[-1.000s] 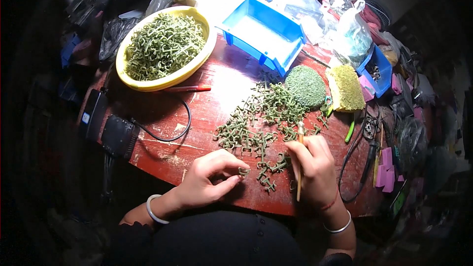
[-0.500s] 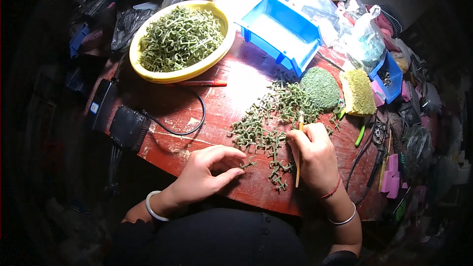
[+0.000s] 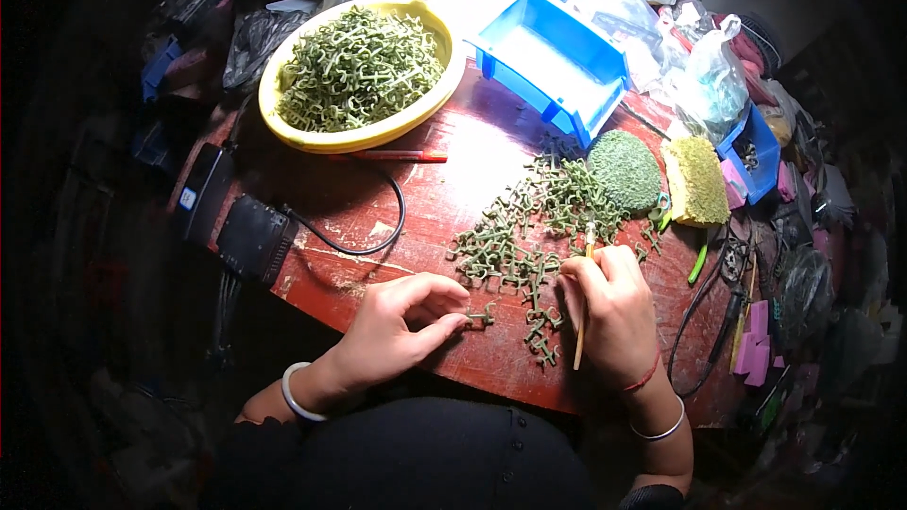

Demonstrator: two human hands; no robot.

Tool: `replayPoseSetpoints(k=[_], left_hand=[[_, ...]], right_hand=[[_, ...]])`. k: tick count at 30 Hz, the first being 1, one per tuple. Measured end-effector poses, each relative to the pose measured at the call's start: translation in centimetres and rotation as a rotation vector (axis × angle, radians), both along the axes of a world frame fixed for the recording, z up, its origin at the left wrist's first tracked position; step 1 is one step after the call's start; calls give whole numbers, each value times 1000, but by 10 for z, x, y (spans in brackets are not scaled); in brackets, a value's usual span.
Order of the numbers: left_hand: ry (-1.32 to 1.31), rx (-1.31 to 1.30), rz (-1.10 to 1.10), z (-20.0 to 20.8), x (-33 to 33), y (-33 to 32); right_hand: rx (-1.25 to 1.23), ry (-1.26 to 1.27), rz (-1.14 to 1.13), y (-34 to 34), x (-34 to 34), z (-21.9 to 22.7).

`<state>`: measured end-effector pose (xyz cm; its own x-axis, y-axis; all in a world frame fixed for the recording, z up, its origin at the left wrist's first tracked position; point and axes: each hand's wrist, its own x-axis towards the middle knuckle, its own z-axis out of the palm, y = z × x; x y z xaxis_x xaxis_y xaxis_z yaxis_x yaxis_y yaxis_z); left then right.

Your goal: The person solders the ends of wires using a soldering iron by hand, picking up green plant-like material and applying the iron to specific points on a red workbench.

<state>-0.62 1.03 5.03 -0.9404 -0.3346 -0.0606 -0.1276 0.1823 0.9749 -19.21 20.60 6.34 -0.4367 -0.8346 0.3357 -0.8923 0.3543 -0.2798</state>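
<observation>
Head view: left hand (image 3: pixel 402 332) pinches small green piece (image 3: pixel 484 317) between thumb and finger, over red bench (image 3: pixel 331 300) near person's edge; piece dull, thin, pronged (much like loose heap (image 3: pixel 505 238) beyond). Right hand (image 3: pixel 616 314) clamped around slim yellowish brush-like stick (image 3: pixel 579 349).

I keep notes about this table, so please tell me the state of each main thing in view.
Left hand: curled, a small piece at its fingertips
Small piece: whether gripped firmly, unclear
Right hand: closed on a thin stick
Thin stick: held, slightly slanting
Yellow bowl: heaped with green pieces
Loose pieces: spread on the red table
Blue tray: open-topped
Black cable: bent in a curve
</observation>
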Motion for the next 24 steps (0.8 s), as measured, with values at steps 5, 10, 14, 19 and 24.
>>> replayPoseSetpoints(k=[5, 10, 14, 19, 24], left_hand=[[11, 28, 21, -3, 1, 0], [18, -6, 27, -4, 2, 1], [49, -94, 37, -1, 4, 0], [59, -233, 42, 1, 2, -3], [75, -278, 79, 1, 9, -8]], right_hand=[[76, 29, -17, -3, 3, -1], [98, 61, -16, -2, 3, -6], [43, -66, 9, -3, 31, 14], [77, -189, 127, -16, 64, 6], [117, -104, 103, -17, 66, 1]])
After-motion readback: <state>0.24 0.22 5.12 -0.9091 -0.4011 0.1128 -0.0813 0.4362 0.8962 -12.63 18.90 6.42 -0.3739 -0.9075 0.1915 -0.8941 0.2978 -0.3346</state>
